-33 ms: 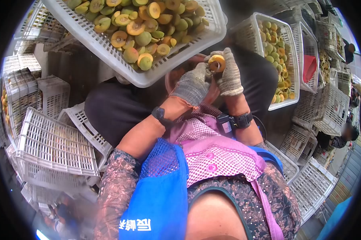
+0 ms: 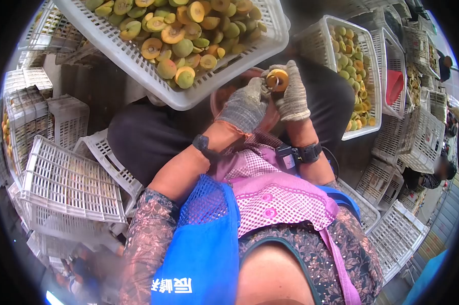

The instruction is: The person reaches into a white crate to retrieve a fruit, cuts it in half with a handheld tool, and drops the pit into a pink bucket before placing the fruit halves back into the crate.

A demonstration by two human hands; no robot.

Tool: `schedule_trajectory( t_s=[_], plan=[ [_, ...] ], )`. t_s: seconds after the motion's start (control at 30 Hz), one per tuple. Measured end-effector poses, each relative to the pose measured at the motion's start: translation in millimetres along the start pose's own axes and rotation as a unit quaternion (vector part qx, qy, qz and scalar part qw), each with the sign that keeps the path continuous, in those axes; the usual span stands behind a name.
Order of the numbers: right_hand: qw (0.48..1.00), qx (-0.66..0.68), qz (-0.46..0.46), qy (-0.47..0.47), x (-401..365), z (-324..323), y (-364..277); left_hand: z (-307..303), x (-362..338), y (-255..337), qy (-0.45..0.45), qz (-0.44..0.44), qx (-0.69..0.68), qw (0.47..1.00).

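Gloved in grey knit, my right hand (image 2: 294, 96) grips a cut orange-yellow fruit half (image 2: 277, 80) with its hollow side showing. My left hand (image 2: 243, 108), also gloved, is closed right beside the fruit. A thin curved metal piece (image 2: 275, 85) shows at the fruit's hollow, on the side of my left fingers; its handle is hidden. Below both hands is a reddish tub (image 2: 217, 100), partly covered by them. A large white crate (image 2: 181, 101) of halved green and orange fruit stands just ahead, to the left.
Another white crate (image 2: 376, 91) of fruit halves stands at the right, beside my knee. A red object (image 2: 393, 86) lies in a crate behind it. White crates (image 2: 69, 183) are stacked at the left. Other people (image 2: 438, 173) are at the right edge.
The fruit half has shifted slightly to the right and turned a little in my right hand, its hollow now more open to view. My left hand has barely moved.
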State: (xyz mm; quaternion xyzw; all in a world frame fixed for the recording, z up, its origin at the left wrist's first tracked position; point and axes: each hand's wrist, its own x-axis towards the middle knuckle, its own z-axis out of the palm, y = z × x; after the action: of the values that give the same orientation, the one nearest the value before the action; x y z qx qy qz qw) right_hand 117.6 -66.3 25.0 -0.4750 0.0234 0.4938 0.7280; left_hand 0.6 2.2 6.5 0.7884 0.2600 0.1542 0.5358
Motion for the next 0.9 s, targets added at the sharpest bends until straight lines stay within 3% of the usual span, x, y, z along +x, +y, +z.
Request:
schedule_trajectory(
  t_s=[0.03,0.07,0.13,0.27,0.33,0.37,0.43,0.47,0.53,0.57,0.63,0.7,0.77,0.83,0.87,0.9],
  plan=[
    [0.998,0.049,-0.003,0.025,-2,1,1,-1,0,2,-0.068,-0.085,0.052,0.993],
    [0.998,0.051,0.004,0.029,3,-2,5,0,3,-5,-0.070,-0.093,0.051,0.992],
    [0.999,0.047,0.010,0.014,7,-1,10,0,5,-12,-0.020,-0.035,-0.003,0.999],
    [0.997,-0.002,-0.018,0.070,2,3,26,-7,2,4,-0.024,-0.009,0.011,1.000],
    [0.943,-0.287,-0.164,0.033,17,-30,42,10,4,-11,-0.017,0.049,-0.010,0.999],
    [0.943,-0.292,-0.159,0.033,11,-25,37,21,0,-25,-0.015,0.044,-0.014,0.999],
    [0.892,-0.368,-0.259,-0.036,-1,-3,21,37,-3,-50,-0.077,-0.130,-0.122,0.981],
    [0.892,-0.370,-0.257,-0.040,3,-2,23,38,-2,-48,-0.073,-0.132,-0.123,0.981],
    [0.908,-0.336,-0.248,-0.040,11,-4,31,41,-1,-45,-0.144,-0.023,0.057,0.988],
    [0.845,-0.440,-0.299,-0.057,10,-1,24,34,0,-38,-0.143,-0.025,0.055,0.988],
    [0.858,-0.404,-0.312,-0.063,19,-5,26,15,3,-20,-0.155,-0.142,0.136,0.968],
    [0.899,-0.322,-0.293,-0.053,30,-14,24,15,7,-19,-0.164,-0.120,0.159,0.966],
    [0.902,-0.327,-0.277,-0.046,33,-16,22,16,6,-20,-0.166,-0.098,0.184,0.964],
    [0.936,-0.281,-0.206,-0.050,38,-20,21,19,-5,-22,-0.044,-0.008,-0.048,0.998],
    [0.937,-0.279,-0.204,-0.044,37,-15,28,2,-15,-19,-0.050,-0.009,-0.048,0.998],
    [0.942,-0.263,-0.191,-0.090,32,-8,22,-20,-21,4,-0.104,-0.124,-0.264,0.951]
  ],
)
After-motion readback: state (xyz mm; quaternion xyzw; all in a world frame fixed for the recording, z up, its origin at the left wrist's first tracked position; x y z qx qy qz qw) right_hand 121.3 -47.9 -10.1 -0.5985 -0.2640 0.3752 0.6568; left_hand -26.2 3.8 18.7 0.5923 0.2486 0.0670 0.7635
